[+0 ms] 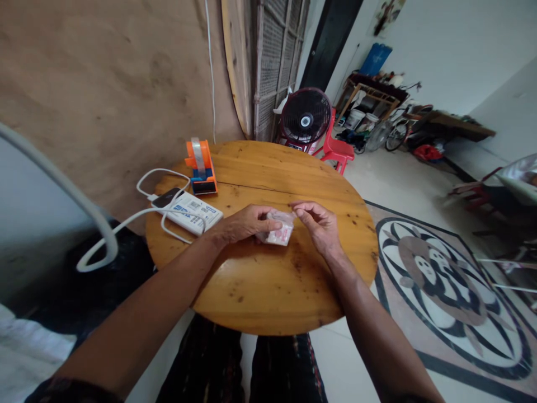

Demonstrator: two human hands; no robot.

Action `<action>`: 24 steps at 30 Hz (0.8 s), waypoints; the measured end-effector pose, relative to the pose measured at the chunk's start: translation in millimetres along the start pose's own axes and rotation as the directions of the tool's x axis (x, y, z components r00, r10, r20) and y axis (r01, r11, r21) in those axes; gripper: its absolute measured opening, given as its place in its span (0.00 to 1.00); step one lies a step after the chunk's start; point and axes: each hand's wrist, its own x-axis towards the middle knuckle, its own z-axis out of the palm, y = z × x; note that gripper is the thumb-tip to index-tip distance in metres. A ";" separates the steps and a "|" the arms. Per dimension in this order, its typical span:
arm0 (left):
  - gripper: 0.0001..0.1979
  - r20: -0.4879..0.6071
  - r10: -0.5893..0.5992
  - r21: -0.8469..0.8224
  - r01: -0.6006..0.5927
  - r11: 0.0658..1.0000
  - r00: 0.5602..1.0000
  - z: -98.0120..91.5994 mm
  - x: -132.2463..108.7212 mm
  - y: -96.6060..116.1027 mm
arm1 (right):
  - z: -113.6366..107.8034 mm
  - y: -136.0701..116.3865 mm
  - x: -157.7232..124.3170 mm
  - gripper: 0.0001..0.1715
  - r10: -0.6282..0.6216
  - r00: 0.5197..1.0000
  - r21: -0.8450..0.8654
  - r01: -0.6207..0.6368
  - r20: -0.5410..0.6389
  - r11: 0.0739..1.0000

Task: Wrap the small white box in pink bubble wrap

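A small clear plastic packet with white and pink contents is held just above the middle of the round wooden table. My left hand grips its left side, thumb on top and fingers partly hidden beneath. My right hand is at the packet's upper right corner, thumb and forefinger pinched together there. Whether a bit of the plastic is between those fingertips is too small to tell.
An orange tape dispenser stands at the table's back left. Nearer are a white box, a dark device and looping white cable. A fan and red chair stand beyond the table.
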 end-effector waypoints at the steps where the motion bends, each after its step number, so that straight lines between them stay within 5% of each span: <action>1: 0.24 0.000 0.000 -0.004 0.000 1.000 1.000 0.1 0.0 0.0 | -1.6 -1.1 -0.7 0.09 0.006 1.000 0.008 -0.006 -0.001 1.000; 9: 0.24 -0.008 0.001 0.010 -0.001 1.000 1.000 0.2 -0.4 2.0 | -13.5 -8.3 -6.2 0.22 0.050 0.976 -0.133 -0.022 0.211 0.991; 17: 0.24 -0.001 -0.001 -0.003 0.001 1.000 1.000 -0.4 0.2 0.5 | -4.2 -2.1 -6.0 0.08 -0.082 0.992 -0.181 0.099 0.099 0.978; 24: 0.23 0.005 -0.004 0.006 0.004 1.000 1.000 0.2 -0.7 1.9 | -2.3 -1.9 -6.7 0.08 -0.102 0.994 -0.146 0.105 0.027 0.984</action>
